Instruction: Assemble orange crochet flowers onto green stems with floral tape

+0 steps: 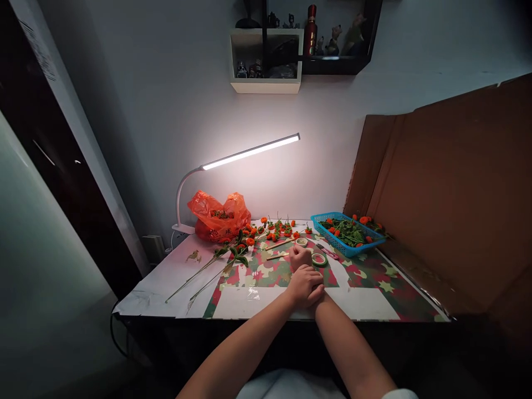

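Observation:
My left hand (305,285) lies across my right wrist, its fingers closed round it. Just beyond, my right hand (300,257) is curled into a fist above the table, and nothing shows sticking out of it. A roll of green tape (319,260) lies right beside the fist, and a paler tape roll (301,242) sits behind it. To the fist's left are two thin wooden sticks (277,256). Pink-handled scissors (327,251) rest to the right. Several orange flowers with green stems (286,226) are spread along the back of the table.
Long-stemmed leafy flowers (208,266) lie at left, near an orange plastic bag (220,221) of flowers. A blue basket (351,250) holds more flowers and stems at right. A lit desk lamp (253,151) arches over the table (162,277). Tall cardboard (449,194) stands on the right.

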Available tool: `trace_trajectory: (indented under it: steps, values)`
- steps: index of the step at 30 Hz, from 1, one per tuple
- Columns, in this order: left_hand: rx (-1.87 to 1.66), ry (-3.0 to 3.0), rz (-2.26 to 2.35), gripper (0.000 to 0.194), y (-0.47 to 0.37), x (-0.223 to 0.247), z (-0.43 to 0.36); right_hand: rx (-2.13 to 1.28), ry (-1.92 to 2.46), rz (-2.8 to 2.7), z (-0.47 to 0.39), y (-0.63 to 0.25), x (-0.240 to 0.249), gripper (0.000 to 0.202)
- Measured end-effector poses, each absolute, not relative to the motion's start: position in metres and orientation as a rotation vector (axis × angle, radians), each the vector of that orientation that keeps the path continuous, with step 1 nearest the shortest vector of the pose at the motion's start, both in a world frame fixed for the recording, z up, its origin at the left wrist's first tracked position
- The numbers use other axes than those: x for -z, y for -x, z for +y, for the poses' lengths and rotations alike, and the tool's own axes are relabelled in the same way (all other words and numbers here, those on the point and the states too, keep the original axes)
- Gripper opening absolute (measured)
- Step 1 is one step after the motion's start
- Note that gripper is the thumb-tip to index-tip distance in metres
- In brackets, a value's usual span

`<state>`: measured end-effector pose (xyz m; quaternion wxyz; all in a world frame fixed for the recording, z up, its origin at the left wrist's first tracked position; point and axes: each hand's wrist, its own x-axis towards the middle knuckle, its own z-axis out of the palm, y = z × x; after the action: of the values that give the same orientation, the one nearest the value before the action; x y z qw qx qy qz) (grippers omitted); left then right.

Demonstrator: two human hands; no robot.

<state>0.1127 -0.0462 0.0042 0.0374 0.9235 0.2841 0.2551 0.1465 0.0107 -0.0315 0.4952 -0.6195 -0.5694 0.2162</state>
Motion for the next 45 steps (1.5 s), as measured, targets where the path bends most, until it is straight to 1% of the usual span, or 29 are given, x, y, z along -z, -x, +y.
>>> trace_trajectory:
  steps: [3,5,7,9,11,13,14,16,17,19,21,25,27,31,35,37,40,42,45]
  values:
    - [-0.852,-2.822,0.865,0.026,-0.114,-0.004,-0.049,-0.362,1.592,-1.173,-0.002,-0.136,0.043,0.026]
    - [-0.946,-2.818,0.92,0.028,-0.115,-0.003,-0.05,-0.326,1.521,-1.105,-0.003,-0.136,0.041,0.031]
    - [-1.034,-2.817,1.045,0.031,-0.111,-0.003,-0.049,-0.326,1.449,-1.108,0.005,-0.147,0.031,0.03]
    - [-1.13,-2.795,1.242,0.036,-0.098,-0.006,-0.046,-0.353,1.393,-1.139,0.016,-0.161,0.019,0.025]
    - [-1.257,-2.702,1.525,0.039,-0.069,-0.013,-0.044,-0.366,1.353,-1.133,0.027,-0.173,0.009,0.027]
    - [-1.325,-2.492,1.928,0.033,-0.024,-0.021,-0.044,-0.383,1.3,-1.155,0.032,-0.178,0.006,0.031]
    - [-1.285,-2.368,2.14,0.028,0.003,-0.026,-0.046,-0.388,1.273,-1.178,0.032,-0.178,0.005,0.032]
    - [-0.984,-2.256,2.399,0.018,0.056,-0.031,-0.054,-0.387,1.23,-1.23,0.031,-0.174,0.007,0.033]
    - [-0.809,-2.257,2.434,0.018,0.079,-0.032,-0.06,-0.381,1.223,-1.247,0.029,-0.173,0.008,0.033]
    - [-0.556,-2.284,2.407,0.028,0.116,-0.029,-0.072,-0.37,1.225,-1.266,0.027,-0.17,0.008,0.034]
    - [-0.489,-2.322,2.395,0.029,0.135,-0.023,-0.082,-0.359,1.241,-1.279,0.025,-0.169,0.007,0.035]
    - [-0.361,-2.262,2.431,0.017,0.143,-0.02,-0.084,-0.326,1.253,-1.361,0.012,-0.166,0.004,0.036]
    - [-0.286,-2.263,2.417,0.015,0.142,-0.023,-0.08,-0.341,1.196,-1.453,-0.003,-0.159,0.004,0.036]
    - [-0.241,-2.217,2.438,0.022,0.143,-0.025,-0.072,-0.457,1.019,-1.682,-0.039,-0.142,0.008,0.04]
    - [-0.186,-2.211,2.47,0.023,0.142,-0.023,-0.07,-0.494,0.907,-1.852,-0.063,-0.13,0.01,0.04]
    - [-0.242,-2.181,2.501,0.025,0.139,-0.024,-0.071,-0.509,0.882,-1.9,-0.069,-0.127,0.01,0.04]
    - [-0.473,-2.136,2.551,0.025,0.132,-0.028,-0.075,-0.565,0.87,-1.902,-0.074,-0.125,0.008,0.041]
    - [-0.737,-2.131,2.493,0.023,0.127,-0.031,-0.078,-0.638,0.86,-1.897,-0.076,-0.123,0.007,0.042]
    - [-1.239,-2.073,2.147,0.019,0.114,-0.036,-0.079,-0.802,0.829,-1.88,-0.074,-0.118,0.007,0.035]
